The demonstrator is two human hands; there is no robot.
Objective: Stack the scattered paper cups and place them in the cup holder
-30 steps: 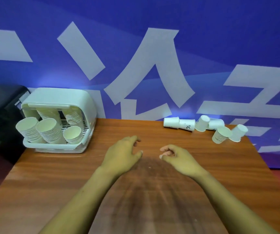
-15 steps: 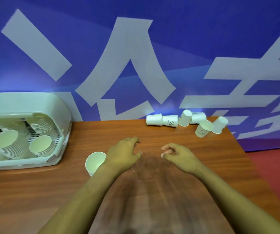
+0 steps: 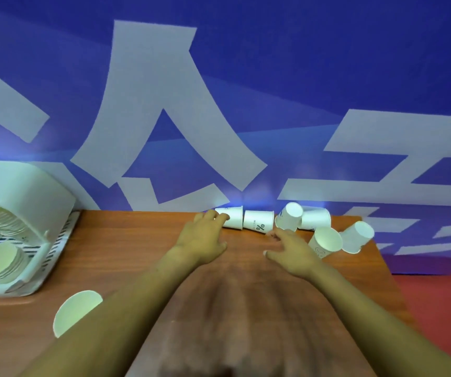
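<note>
While both arms reach across the wooden surface (image 3: pixel 142 240), the left hand (image 3: pixel 204 236) touches the leftmost tipped cup (image 3: pixel 232 216) with loosely bent fingers, and the right hand (image 3: pixel 293 250) hovers with fingers spread, holding nothing, beside the scattered paper cups (image 3: pixel 300 224) at the far edge. One upright cup (image 3: pixel 73 312) stands near the cup holder (image 3: pixel 25 202) at left.

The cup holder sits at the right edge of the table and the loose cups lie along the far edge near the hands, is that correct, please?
Not quite: the head view shows the cup holder at the left edge of the table, not the right. The rest holds: the loose cups lie along the far edge, near the left hand and right hand.
</note>
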